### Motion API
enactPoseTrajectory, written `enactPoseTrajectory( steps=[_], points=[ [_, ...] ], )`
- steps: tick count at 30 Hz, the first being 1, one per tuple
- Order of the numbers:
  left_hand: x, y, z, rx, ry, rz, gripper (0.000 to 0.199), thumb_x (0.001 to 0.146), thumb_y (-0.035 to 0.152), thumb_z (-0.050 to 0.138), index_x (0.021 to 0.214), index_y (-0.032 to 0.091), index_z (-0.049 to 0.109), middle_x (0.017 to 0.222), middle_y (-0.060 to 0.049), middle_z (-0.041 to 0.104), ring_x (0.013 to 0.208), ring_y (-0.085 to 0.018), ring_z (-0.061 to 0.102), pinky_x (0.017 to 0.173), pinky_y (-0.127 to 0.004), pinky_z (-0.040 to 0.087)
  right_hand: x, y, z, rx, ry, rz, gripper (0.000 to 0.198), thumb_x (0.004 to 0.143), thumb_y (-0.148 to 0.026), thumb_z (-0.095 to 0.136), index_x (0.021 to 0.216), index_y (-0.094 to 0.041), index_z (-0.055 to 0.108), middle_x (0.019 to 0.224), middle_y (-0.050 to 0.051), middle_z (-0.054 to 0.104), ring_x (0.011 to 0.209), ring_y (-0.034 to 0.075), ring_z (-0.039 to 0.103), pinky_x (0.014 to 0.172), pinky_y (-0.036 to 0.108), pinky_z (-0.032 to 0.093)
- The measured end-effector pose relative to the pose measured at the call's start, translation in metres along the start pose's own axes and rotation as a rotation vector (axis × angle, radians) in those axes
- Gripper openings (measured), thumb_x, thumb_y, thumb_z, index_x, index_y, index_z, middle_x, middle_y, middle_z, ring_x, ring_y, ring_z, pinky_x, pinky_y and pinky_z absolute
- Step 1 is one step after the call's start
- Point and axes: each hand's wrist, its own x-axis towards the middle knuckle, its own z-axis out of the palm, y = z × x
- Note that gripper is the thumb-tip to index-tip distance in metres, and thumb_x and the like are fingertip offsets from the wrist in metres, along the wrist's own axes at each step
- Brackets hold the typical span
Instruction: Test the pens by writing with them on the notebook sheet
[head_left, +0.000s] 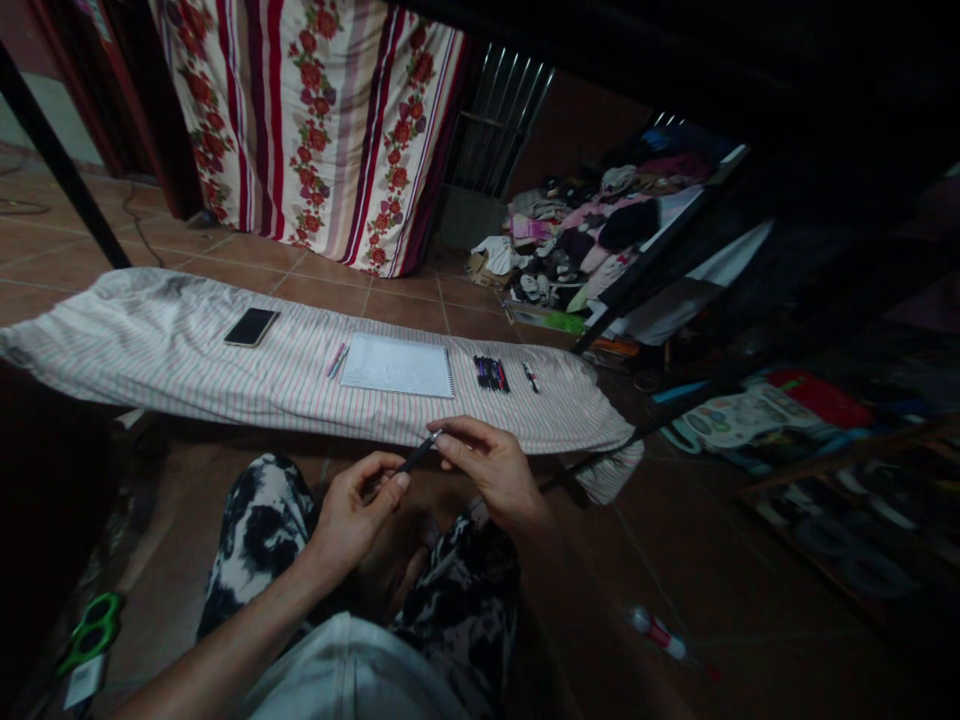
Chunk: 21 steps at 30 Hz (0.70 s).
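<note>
A dark pen slants between my two hands, above my lap. My left hand is closed round its lower end, thumb and fingers pinching the barrel. At the upper, lighter tip, the thumb and index finger of my right hand pinch together. Just beyond the hands lies a spiral notebook, its page open, on a long striped cloth. A row of several dark pens is to the notebook's right, with a separate small pen farther right. Pinkish and pale pens lie at its left edge.
A black phone rests on the cloth's left part. Green-handled scissors are at lower left, and a bottle lies on the tiled floor at right. Behind are a floral curtain and a heap of clothes.
</note>
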Motion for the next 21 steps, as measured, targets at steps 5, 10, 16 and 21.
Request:
enactPoseTrajectory(
  steps=[5, 10, 16, 21],
  points=[
    [-0.0006, 0.0006, 0.0005, 0.028, 0.013, 0.028, 0.022, 0.070, 0.035, 0.057, 0.079, 0.016, 0.062, 0.062, 0.001, 0.058, 0.057, -0.012, 0.054, 0.053, -0.021, 0.045, 0.0004, 0.0038, 0.0005, 0.037, 0.006, 0.007, 0.022, 0.064, -0.035, 0.069, 0.079, -0.020, 0.067, 0.082, 0.002, 0.065, 0.068, 0.012, 0.057, 0.058, 0.023, 0.048],
    [-0.0016, -0.0025, 0.0014, 0.068, 0.040, 0.090, 0.016, 0.072, 0.028, 0.057, 0.081, 0.016, 0.063, 0.070, -0.001, 0.063, 0.063, -0.013, 0.057, 0.056, -0.022, 0.046, -0.0011, 0.0029, 0.0027, 0.046, 0.020, 0.017, 0.021, 0.063, -0.035, 0.070, 0.074, -0.019, 0.062, 0.072, -0.001, 0.059, 0.060, 0.010, 0.053, 0.056, 0.022, 0.045],
    [-0.0015, 0.0008, 0.0015, 0.003, 0.022, 0.073, 0.016, 0.071, 0.030, 0.058, 0.078, 0.016, 0.063, 0.064, 0.001, 0.060, 0.058, -0.012, 0.055, 0.055, -0.021, 0.044, -0.0040, 0.0005, 0.0028, 0.055, -0.009, 0.013, 0.023, 0.066, -0.033, 0.068, 0.084, -0.021, 0.063, 0.076, -0.001, 0.058, 0.063, 0.009, 0.053, 0.058, 0.022, 0.045],
    [-0.0013, 0.0013, 0.0011, -0.060, -0.007, 0.021, 0.020, 0.070, 0.032, 0.060, 0.080, 0.015, 0.063, 0.059, 0.002, 0.055, 0.054, -0.010, 0.050, 0.052, -0.020, 0.041, -0.0037, -0.0021, 0.0011, 0.060, -0.017, -0.002, 0.024, 0.070, -0.034, 0.065, 0.091, -0.023, 0.067, 0.086, 0.001, 0.063, 0.067, 0.011, 0.055, 0.059, 0.023, 0.046]
  ],
)
